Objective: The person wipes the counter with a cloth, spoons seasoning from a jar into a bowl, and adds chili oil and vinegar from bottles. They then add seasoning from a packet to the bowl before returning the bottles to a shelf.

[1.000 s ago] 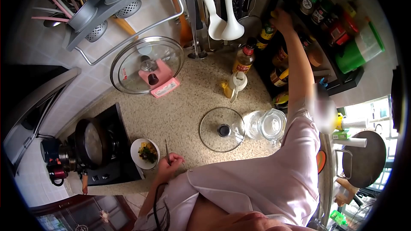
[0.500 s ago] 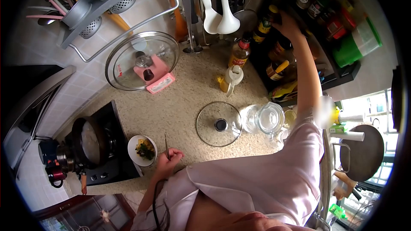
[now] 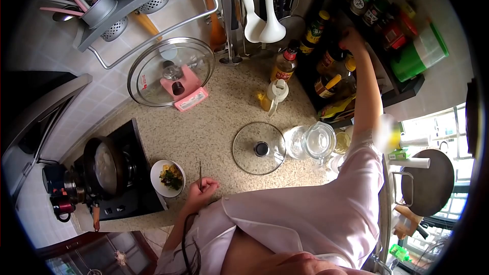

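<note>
My left hand (image 3: 204, 189) is closed around thin brown chopsticks (image 3: 200, 169), which point up over the counter. Beside it stands a white bowl (image 3: 159, 187) holding yellow food and dark green chopped greens (image 3: 171, 177). My right arm reaches far out to the dark corner rack, where my right hand (image 3: 352, 40) is closed among the sauce bottles. Shadow hides what its fingers grip. Nearest to it are a dark bottle (image 3: 331, 57) and a bottle with a yellow cap (image 3: 350, 65). A green-labelled bottle (image 3: 315, 31) stands to their left.
A pan (image 3: 106, 168) with whitish contents sits on the black stove. On the counter are a glass lid (image 3: 259, 147), a glass jug (image 3: 319, 141), an oil pot (image 3: 276, 94) and a red-capped bottle (image 3: 284, 65). Another lid (image 3: 170, 71) leans in a pink holder. White ladles (image 3: 273, 30) hang above.
My right hand has moved slightly down and right along the rack, away from the green-labelled bottle, and its fingers have drawn in. My left hand stays nearly still with the chopsticks.
</note>
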Tool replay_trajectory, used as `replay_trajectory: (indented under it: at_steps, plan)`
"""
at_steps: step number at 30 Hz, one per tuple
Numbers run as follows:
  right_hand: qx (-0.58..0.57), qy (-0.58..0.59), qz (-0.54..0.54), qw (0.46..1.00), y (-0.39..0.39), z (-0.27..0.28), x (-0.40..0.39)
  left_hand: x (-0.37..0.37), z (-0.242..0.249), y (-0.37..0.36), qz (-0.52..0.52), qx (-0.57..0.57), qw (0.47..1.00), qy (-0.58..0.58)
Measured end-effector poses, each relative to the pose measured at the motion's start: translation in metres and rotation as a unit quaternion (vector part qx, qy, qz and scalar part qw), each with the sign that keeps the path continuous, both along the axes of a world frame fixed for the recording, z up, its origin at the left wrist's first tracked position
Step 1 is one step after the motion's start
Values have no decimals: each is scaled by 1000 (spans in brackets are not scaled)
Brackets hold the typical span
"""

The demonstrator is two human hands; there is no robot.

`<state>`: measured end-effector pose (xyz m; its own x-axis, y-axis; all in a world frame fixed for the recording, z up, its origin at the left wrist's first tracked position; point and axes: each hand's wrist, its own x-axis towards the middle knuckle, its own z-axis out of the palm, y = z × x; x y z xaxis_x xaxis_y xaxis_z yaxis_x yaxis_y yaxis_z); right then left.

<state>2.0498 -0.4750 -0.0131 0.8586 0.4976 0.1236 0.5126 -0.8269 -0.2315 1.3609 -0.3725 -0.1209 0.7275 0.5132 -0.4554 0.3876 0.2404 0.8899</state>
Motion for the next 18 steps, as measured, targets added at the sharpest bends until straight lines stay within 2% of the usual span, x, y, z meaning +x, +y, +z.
replay_trajectory:
  at_steps: [3, 10, 12, 13, 15, 18]
  plan:
    - [49, -16, -10, 999, 9, -12, 12, 0, -1, 0, 0, 3, 1000, 4]
    - [35, -43, -13, 998, 29, 6, -9, -3, -3, 5, -21, 3, 1000, 21]
    - [43, 44, -39, 997, 30, 9, -5, -4, -1, 6, -35, -8, 999, 34]
    - [44, 44, -38, 997, 30, 6, -2, -4, -1, 6, -25, -12, 999, 34]
    - [42, -35, -8, 998, 29, -1, 0, -2, 0, 5, -15, -17, 999, 34]
    - [91, 9, -15, 996, 29, -2, 0, 2, 2, 3, 13, -6, 1000, 9]
